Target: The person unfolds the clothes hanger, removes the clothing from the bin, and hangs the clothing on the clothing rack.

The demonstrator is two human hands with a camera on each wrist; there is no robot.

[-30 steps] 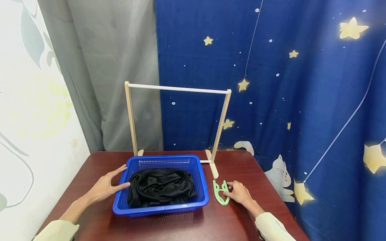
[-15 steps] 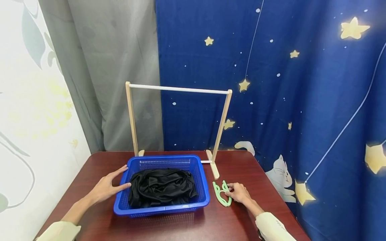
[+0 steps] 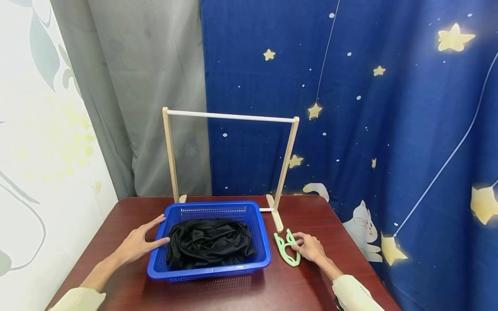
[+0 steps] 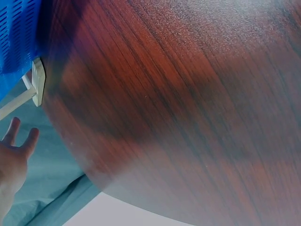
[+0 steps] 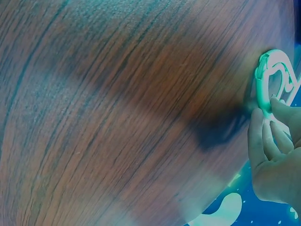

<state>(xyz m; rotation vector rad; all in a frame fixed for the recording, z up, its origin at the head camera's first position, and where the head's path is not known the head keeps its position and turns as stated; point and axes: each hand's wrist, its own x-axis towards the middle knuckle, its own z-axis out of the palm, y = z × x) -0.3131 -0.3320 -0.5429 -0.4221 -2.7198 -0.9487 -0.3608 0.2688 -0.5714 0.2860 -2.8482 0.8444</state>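
Observation:
My right hand [image 3: 308, 247] pinches a light green folding clothes hanger [image 3: 291, 261], folded up, by its right side between thumb and fingers. In the right wrist view the thumb and fingertips meet on the hanger [image 5: 261, 89], and its shadow falls on the table beside it. Fingers spread, my left hand [image 3: 136, 245] touches the left rim of a blue plastic basket [image 3: 210, 271]. Inside that basket lies a crumpled heap of shiny black cloth [image 3: 210, 242]. Only part of the left hand [image 4: 11, 165] shows in the left wrist view, its fingertips partly visible at the left edge.
Behind the basket stands a small wooden rack [image 3: 285, 160] with a white top bar [image 3: 229, 115]. Its right foot [image 3: 276, 218] comes forward between basket and hanger. The dark red table [image 3: 218, 298] ends at the back against grey and blue curtains [image 3: 249, 155].
The hanger has turned and tilted slightly in my right hand, its open ends shifting up a little in the view. My left hand stays at the basket's rim.

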